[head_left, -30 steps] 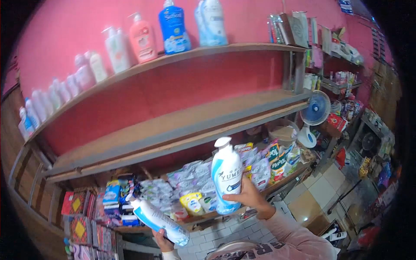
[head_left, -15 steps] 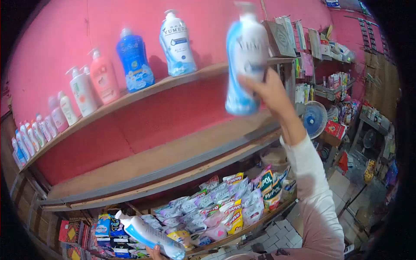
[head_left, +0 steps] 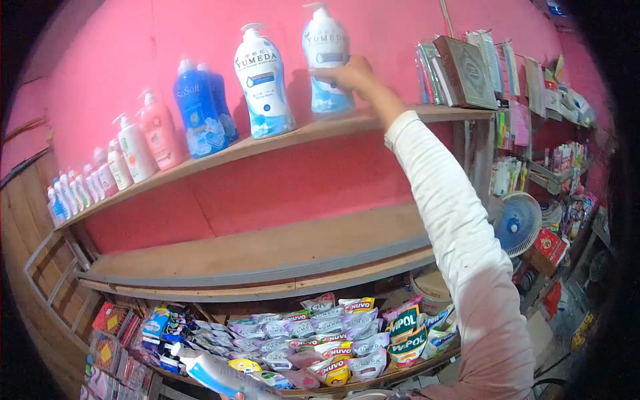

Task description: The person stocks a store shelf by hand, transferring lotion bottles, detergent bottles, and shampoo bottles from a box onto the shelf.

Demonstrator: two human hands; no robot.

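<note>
My right hand (head_left: 348, 75) is closed around a white-and-blue Yumeda body wash bottle (head_left: 331, 101) with a pump top. That bottle stands upright at the upper shelf, its base at board level. Just left of it is a matching Yumeda bottle (head_left: 263, 90), with a blue SoSoft bottle (head_left: 198, 110) further along. Low in the view, my left hand (head_left: 239, 396) shows only a few fingertips at the bottom edge. They grip another white-and-blue pump bottle (head_left: 217, 375), tilted and partly cut off by the frame.
The upper wooden shelf (head_left: 373, 120) also carries a pink pump bottle (head_left: 160, 133), smaller bottles and, at right, a framed book-like box (head_left: 470, 72). Below runs a second shelf (head_left: 267, 250). Detergent pouches (head_left: 320, 340) fill a low rack. A fan (head_left: 519, 223) stands right.
My right hand has brought its bottle from in front of the shelf back to the upper board, beside the matching one. The left-hand bottle has dropped lower in view. The camera has turned slightly.
</note>
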